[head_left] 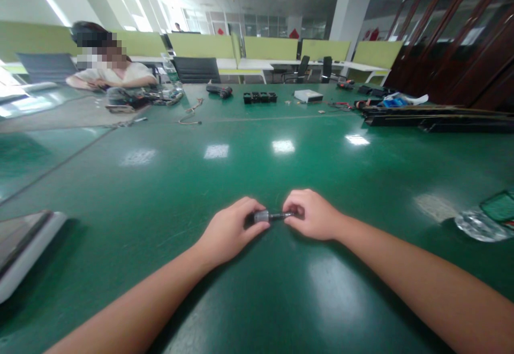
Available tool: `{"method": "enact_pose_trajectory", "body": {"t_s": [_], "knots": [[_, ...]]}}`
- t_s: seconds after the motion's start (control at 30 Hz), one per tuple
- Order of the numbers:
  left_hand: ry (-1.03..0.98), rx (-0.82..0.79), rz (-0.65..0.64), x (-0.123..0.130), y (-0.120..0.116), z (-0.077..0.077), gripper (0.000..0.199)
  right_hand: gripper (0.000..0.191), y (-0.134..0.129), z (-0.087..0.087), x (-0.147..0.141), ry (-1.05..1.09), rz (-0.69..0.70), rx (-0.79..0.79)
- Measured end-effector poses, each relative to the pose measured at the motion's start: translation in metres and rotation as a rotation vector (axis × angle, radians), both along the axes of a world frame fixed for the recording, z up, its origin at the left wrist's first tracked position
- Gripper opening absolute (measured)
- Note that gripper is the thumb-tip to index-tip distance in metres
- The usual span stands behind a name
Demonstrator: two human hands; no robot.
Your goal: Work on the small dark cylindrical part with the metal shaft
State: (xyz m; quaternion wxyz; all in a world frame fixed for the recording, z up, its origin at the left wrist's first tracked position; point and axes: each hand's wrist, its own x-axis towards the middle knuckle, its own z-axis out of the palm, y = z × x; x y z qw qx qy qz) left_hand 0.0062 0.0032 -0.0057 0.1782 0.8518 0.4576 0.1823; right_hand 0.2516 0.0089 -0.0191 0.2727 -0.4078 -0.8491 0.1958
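Note:
My left hand [243,223] is closed around the thick grey end of a small screwdriver-like tool [262,216], thumb below and fingers above. The tool lies level, low over the green table, and its thin dark shaft points to the right. At the shaft's far tip, my right hand [311,215] is closed in a pinch with curled fingers. Those fingers cover the tip, so I cannot tell whether a separate small part is held there. Only a short stretch of the shaft shows between the two hands.
The glossy green table [180,182] spreads around my arms. A pale-edged device [30,247] lies at left, a clear bottle [488,220] at right. Black fan-like parts [260,97], a white box [308,96] and dark metal strips [433,118] line the far side. A person [112,67] sits back left.

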Motion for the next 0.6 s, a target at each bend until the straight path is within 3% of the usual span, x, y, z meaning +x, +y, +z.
{"method": "enact_pose_trajectory", "body": {"t_s": [0.6], "knots": [[0.001,-0.007,-0.008,-0.0014,0.0012,-0.0023,0.024,0.009,0.0028,0.0003,0.0068,0.000,-0.008,-0.004]]}}
